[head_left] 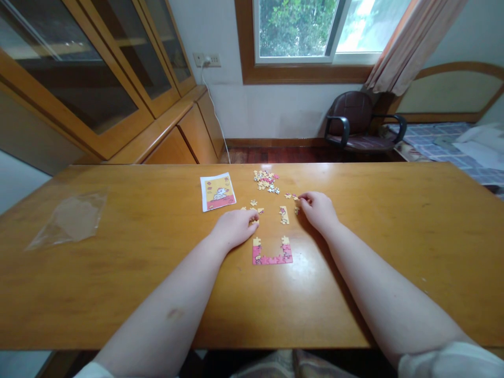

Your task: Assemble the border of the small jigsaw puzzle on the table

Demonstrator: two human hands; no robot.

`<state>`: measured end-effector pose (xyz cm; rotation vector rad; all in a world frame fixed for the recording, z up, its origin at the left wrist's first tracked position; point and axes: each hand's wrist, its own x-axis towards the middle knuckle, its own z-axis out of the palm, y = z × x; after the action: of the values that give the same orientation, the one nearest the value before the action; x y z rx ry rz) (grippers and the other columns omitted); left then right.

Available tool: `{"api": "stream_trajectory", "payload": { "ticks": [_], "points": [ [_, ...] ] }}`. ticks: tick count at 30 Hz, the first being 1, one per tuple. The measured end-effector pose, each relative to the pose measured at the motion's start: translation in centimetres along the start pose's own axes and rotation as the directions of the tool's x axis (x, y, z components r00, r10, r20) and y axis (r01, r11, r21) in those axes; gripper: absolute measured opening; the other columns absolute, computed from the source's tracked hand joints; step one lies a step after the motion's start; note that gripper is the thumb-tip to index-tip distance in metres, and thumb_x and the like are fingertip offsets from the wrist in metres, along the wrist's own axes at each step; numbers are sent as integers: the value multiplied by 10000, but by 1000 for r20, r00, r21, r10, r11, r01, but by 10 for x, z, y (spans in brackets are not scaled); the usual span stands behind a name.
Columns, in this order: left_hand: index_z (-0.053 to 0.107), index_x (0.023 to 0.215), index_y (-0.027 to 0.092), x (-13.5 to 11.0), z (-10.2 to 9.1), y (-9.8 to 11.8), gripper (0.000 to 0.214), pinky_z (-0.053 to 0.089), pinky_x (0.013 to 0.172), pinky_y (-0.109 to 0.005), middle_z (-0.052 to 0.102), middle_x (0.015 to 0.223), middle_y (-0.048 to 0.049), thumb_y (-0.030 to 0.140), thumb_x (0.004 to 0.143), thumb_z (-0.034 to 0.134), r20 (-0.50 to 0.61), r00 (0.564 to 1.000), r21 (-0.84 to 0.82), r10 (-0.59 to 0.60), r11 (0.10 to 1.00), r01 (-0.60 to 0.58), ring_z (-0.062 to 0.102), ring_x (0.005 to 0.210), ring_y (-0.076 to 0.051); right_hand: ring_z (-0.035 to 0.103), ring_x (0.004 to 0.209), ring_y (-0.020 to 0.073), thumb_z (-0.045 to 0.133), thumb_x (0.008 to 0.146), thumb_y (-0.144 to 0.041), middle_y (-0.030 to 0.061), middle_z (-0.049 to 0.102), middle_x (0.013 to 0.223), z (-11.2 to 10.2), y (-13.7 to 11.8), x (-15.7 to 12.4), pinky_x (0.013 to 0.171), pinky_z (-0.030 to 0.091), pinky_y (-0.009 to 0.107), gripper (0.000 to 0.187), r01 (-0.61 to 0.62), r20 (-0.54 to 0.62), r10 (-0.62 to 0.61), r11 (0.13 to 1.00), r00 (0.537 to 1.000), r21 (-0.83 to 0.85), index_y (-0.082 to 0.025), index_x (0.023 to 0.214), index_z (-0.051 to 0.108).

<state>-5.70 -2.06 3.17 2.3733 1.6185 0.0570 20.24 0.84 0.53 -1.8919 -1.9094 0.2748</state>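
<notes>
My left hand [235,229] rests on the table with its fingers curled around a yellow puzzle piece [255,221]. Other loose pieces [254,202] lie just beyond those fingertips. On the other side, my right hand [319,211] is closed in a pinch at the edge of a small yellow puzzle piece [295,198]. Between the hands lies a short joined strip [284,215] of yellow pieces. Nearer to me, a U-shaped section of joined pink and yellow pieces [271,260] lies flat. A pile of mixed pieces [265,179] sits farther back.
A reference picture card [218,193] with a white animal lies behind my left hand. The wooden table [149,294] also bears a clear plastic bag [73,218] at the left. Beyond it stand a glass-doored cabinet [153,113] and a dark office chair [356,121].
</notes>
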Motion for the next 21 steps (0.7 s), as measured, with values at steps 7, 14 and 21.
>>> {"api": "stream_trajectory", "payload": {
  "ticks": [7,14,21],
  "points": [
    [660,1002,275,0,-4,-4,240,455,683,-292,726,956,-34,370,857,495,0,999,13,-44,999,44,658,857,-227,623,961,225,464,884,-253,61,729,997,-1,0,-2,829,417,330,268,16,24,-13,995,1000,-98,-216,931,724],
    [655,998,272,0,-5,-3,246,462,684,-298,724,964,-38,361,848,482,-18,994,16,-104,994,104,657,858,-232,569,1034,254,474,901,-295,75,697,1075,1,-4,-4,889,391,370,260,57,13,-56,994,998,-96,-222,1012,697],
    [661,970,246,0,-7,-2,241,442,663,-290,728,933,-47,346,862,470,-81,979,-63,-185,982,181,654,825,-223,553,1024,276,472,893,-301,97,688,1086,2,-3,-4,898,387,397,277,-9,-13,8,994,1000,-111,-203,1017,699]
  ]
}}
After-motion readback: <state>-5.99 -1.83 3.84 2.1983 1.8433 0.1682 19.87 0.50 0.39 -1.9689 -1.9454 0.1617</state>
